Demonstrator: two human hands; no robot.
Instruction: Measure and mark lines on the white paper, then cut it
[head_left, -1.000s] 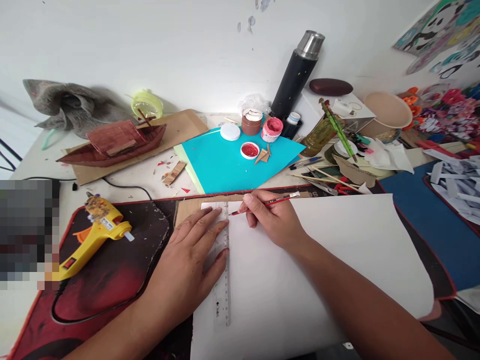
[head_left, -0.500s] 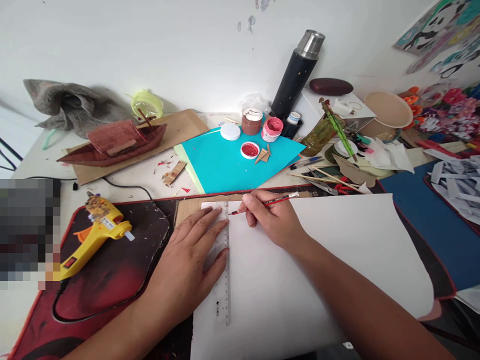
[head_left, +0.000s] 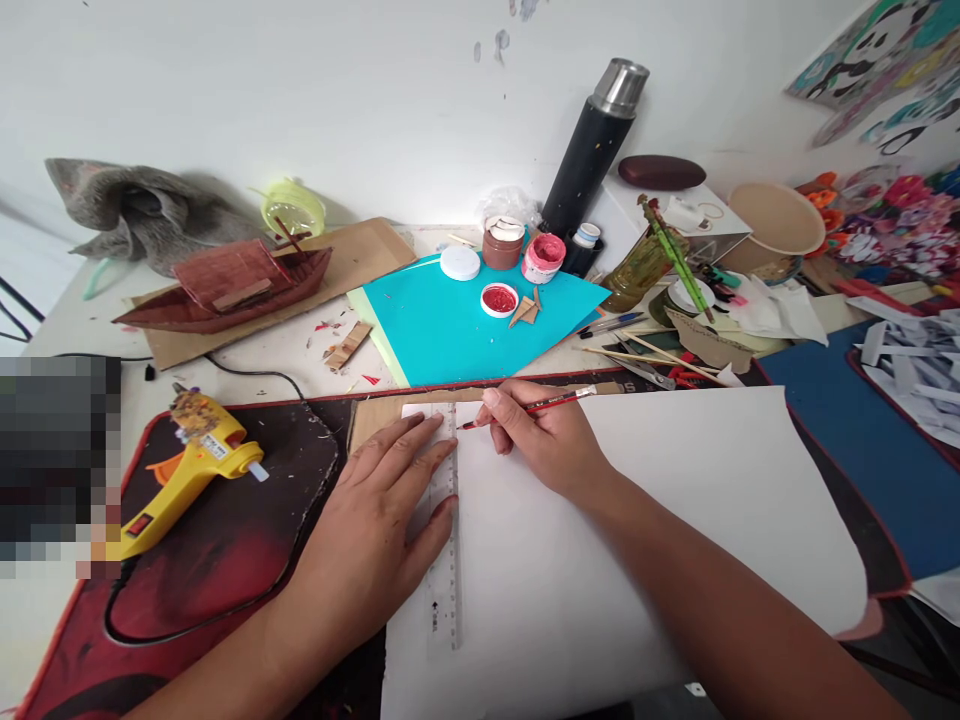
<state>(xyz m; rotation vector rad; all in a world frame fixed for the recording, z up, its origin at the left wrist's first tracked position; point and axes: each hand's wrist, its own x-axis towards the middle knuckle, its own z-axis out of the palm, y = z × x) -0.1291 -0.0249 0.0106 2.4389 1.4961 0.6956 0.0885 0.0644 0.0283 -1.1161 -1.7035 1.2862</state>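
Right now, left hand (head_left: pixel 382 490): mine lies palm down, fingers spread, across the clear straight plastic ruler (head_left: pixel 444 615), pressing rather than gripping.
Ruler: flat near the left edge of the large white paper sheet (head_left: pixel 540 600), pointing away from me.
Right hand (head_left: pixel 559 440): I pinch the slim red-and-black pencil (head_left: pixel 553 401) between thumb and fingers, its point just beside the ruler's right edge; whether it touches the paper I cannot tell.
Fingertip risk: a left fingertip reaches that edge near the point, so the pencil could knock it.
Ruler risk: uneven pressure could let the smooth plastic pivot, its near end being uncovered.
Sheet risk: my right forearm crosses over the paper and could drag it askew.
Brown cardboard (head_left: pixel 373 414): seems to run underneath; its edge might make the pencil skip.
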